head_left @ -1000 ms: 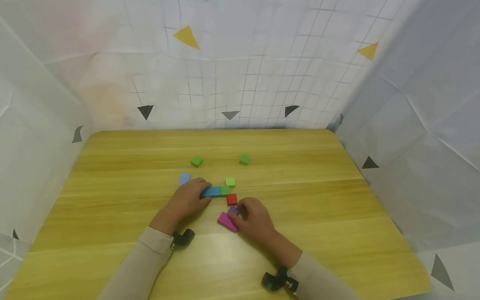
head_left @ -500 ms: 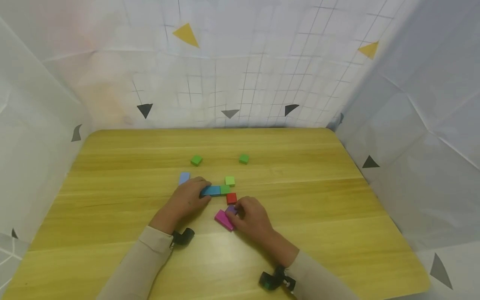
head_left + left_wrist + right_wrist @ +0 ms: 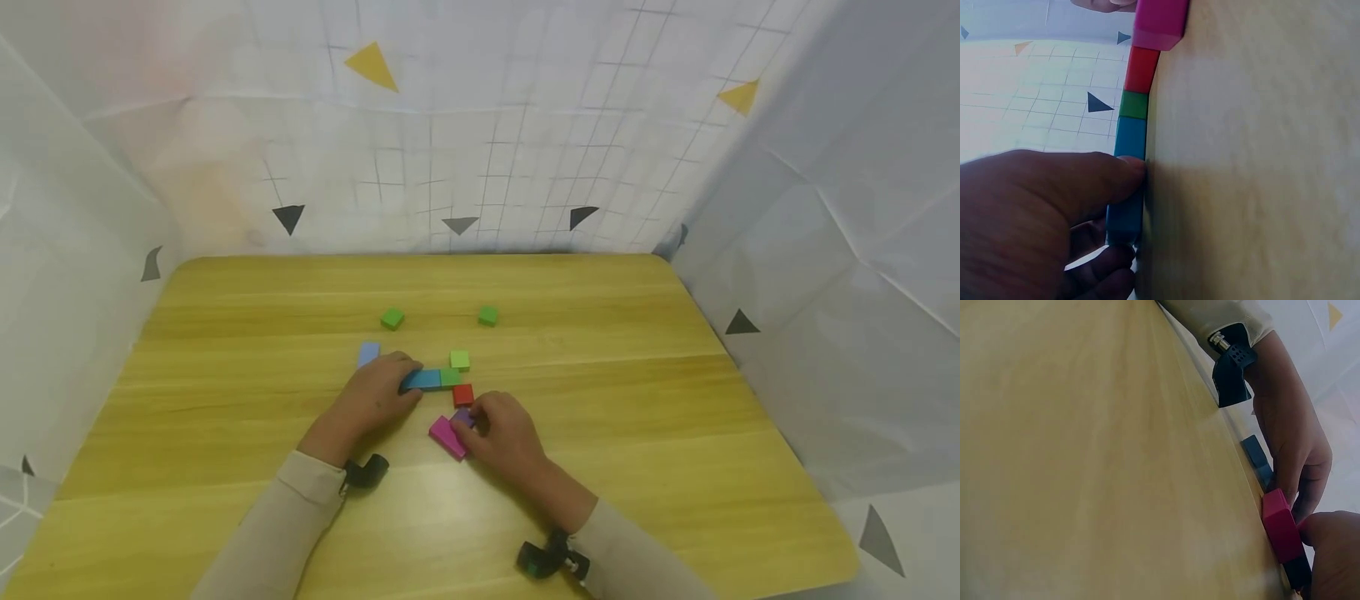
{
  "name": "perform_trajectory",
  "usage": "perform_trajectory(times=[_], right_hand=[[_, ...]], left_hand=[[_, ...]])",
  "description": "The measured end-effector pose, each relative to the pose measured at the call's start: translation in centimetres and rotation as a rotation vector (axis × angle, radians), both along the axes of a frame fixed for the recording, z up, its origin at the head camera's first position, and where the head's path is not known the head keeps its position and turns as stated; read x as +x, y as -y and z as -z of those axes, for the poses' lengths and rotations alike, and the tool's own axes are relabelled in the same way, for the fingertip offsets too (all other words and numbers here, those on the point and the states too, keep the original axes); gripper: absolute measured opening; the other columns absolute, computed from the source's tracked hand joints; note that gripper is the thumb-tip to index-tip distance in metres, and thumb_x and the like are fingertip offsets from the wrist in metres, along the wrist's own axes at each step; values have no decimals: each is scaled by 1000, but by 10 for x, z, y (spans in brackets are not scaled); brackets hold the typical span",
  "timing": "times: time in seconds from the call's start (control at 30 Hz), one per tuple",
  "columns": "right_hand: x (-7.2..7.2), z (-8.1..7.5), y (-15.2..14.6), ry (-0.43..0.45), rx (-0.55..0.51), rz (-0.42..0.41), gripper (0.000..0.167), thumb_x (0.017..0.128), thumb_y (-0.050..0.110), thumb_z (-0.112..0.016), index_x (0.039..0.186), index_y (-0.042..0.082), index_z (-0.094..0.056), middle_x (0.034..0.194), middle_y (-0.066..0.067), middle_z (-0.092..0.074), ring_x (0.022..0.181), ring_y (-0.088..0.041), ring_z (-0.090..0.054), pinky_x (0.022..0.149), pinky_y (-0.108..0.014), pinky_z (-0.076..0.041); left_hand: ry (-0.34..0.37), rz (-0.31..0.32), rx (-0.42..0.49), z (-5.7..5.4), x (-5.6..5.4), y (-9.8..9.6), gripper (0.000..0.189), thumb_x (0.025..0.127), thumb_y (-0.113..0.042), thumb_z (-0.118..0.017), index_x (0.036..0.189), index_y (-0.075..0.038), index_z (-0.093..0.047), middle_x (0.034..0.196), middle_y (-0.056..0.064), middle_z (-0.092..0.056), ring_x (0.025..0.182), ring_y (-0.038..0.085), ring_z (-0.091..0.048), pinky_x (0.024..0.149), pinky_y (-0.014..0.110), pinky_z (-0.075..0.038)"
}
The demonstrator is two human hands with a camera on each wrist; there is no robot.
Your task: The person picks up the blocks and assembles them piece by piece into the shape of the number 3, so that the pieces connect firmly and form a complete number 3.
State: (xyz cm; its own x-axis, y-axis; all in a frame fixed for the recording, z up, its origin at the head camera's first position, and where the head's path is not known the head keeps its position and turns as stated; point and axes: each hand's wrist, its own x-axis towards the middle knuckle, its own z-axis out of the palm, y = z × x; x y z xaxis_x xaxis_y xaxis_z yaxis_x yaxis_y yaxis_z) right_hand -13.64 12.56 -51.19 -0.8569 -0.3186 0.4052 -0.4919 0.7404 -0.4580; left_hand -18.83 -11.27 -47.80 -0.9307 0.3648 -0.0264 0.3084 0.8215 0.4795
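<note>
My left hand [image 3: 378,396] pinches a long blue block [image 3: 422,380] between thumb and fingers at the middle of the table. A green block [image 3: 450,377] sits flush against its right end. Just right and nearer lies a red block [image 3: 463,395]. With thumb and forefinger my right hand [image 3: 510,437] pinches a purple block [image 3: 462,417], partly hidden by the fingers. Against the purple one leans a slanted magenta block [image 3: 447,438]; the left wrist view has its pink end [image 3: 1161,25] beyond the red block [image 3: 1142,70].
A light green block [image 3: 460,360] lies just behind the row. Two green blocks, one at left [image 3: 392,318] and one at right [image 3: 488,316], are farther back. A light blue block [image 3: 368,353] lies beyond my left hand. White sheets [image 3: 480,125] enclose the wooden table [image 3: 637,400].
My right hand has shifted the purple and magenta blocks slightly left. My left hand stays in place on the blue block.
</note>
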Motion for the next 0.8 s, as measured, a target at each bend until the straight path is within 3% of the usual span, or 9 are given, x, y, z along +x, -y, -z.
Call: perform_trajectory(times=[0.8], right_hand=[[2,-6,3,90,-8,43,27,86,39,-77,93,16,-66,78,7,-55,73,-8,-47,61,-21,-43]], left_hand=[[-2,6,9,-4,1,1,44,95,-30,-67,134,-7,-62,128,6,-63,119,24,-58,104,44,-48]])
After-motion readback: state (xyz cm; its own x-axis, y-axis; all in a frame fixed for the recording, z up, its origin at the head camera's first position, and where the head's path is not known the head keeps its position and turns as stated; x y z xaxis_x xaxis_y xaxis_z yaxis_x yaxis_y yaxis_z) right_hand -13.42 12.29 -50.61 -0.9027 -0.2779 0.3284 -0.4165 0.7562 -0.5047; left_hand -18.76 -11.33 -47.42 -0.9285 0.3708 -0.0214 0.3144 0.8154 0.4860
